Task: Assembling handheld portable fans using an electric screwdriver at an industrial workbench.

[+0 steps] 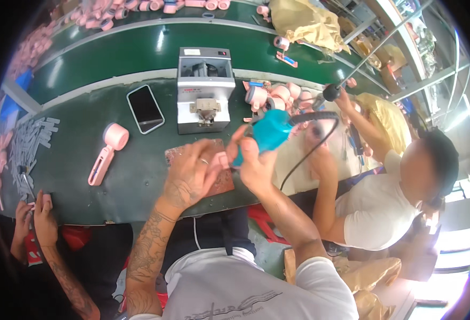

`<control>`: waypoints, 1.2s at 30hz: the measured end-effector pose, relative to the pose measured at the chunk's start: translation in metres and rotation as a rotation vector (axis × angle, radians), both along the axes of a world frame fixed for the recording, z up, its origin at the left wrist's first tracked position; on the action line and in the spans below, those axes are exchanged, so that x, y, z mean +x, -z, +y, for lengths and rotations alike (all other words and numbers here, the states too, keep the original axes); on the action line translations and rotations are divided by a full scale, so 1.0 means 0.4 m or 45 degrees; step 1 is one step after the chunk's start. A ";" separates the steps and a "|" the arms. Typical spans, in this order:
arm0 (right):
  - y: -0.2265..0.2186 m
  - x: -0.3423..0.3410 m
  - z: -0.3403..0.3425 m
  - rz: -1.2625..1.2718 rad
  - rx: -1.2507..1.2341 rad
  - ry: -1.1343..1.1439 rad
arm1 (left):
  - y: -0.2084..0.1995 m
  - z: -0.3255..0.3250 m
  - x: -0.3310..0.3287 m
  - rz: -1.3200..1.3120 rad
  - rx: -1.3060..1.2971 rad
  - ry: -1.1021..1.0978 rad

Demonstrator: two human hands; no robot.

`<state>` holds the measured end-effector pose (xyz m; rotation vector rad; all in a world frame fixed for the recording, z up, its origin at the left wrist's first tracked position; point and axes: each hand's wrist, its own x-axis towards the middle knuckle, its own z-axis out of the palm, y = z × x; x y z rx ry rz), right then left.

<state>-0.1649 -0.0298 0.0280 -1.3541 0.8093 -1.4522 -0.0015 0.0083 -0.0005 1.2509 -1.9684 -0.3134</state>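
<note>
My right hand (259,168) is wrapped round a teal corded electric screwdriver (269,130), slightly blurred, its black cable looping off to the right. The fingers of my left hand (192,170) are closed on a small pink plastic part (221,160), close against the tool's working end. Both hands are above a worn reddish mat (225,184) on the dark green bench. Beyond them stands a grey screw feeder (204,96) with an open top. Left of my hands lies a pink handheld fan body (107,154) with a round head and a slotted handle.
A phone (145,109) lies left of the feeder. Pink housings (277,96) are heaped to its right, near a co-worker (384,197) holding a black tool (331,92). Grey strips (29,141) lie far left by another person's hands (40,218). Behind runs a green conveyor (112,50).
</note>
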 end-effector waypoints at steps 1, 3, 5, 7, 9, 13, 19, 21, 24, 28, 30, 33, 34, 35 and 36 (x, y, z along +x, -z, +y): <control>0.004 -0.013 0.022 0.017 -0.002 0.037 | -0.001 0.012 0.011 -0.084 -0.105 0.071; -0.002 -0.053 0.077 -0.172 0.036 -0.081 | -0.001 0.058 0.026 -0.364 -0.148 0.106; -0.051 -0.076 0.147 -0.347 0.063 -0.109 | -0.029 0.107 0.023 -0.256 -0.018 0.037; -0.048 -0.105 0.212 -0.445 0.098 -0.155 | -0.025 0.133 0.081 -0.040 -0.043 -0.123; -0.040 -0.109 0.255 -0.392 0.111 -0.145 | 0.007 0.153 0.170 0.024 -0.090 -0.323; -0.023 -0.102 0.280 -0.251 0.149 -0.083 | 0.037 0.185 0.336 -0.014 -0.103 -0.671; -0.019 -0.131 0.275 -0.238 0.247 -0.109 | 0.040 0.110 0.506 -0.184 -0.126 -0.792; -0.018 -0.137 0.286 -0.206 0.284 -0.139 | 0.012 0.084 0.511 -0.481 -0.216 -1.105; -0.028 -0.157 0.298 -0.129 0.253 -0.181 | -0.060 0.033 0.315 0.075 -0.287 -0.866; -0.036 -0.174 0.320 -0.115 0.266 -0.134 | -0.080 -0.036 -0.079 0.158 -0.090 -0.145; -0.042 -0.171 0.329 -0.183 0.294 -0.097 | -0.046 -0.077 -0.249 -0.024 0.016 0.054; -0.039 -0.197 0.350 -0.090 0.286 -0.078 | -0.031 -0.122 -0.435 -0.229 0.215 0.201; -0.039 -0.205 0.354 -0.086 0.287 -0.074 | -0.041 -0.134 -0.468 -0.264 0.397 0.215; -0.039 -0.210 0.359 -0.076 0.279 -0.056 | -0.044 -0.140 -0.486 -0.302 0.580 0.232; -0.040 -0.215 0.363 -0.068 0.271 -0.038 | -0.031 -0.142 -0.494 -0.302 0.582 0.238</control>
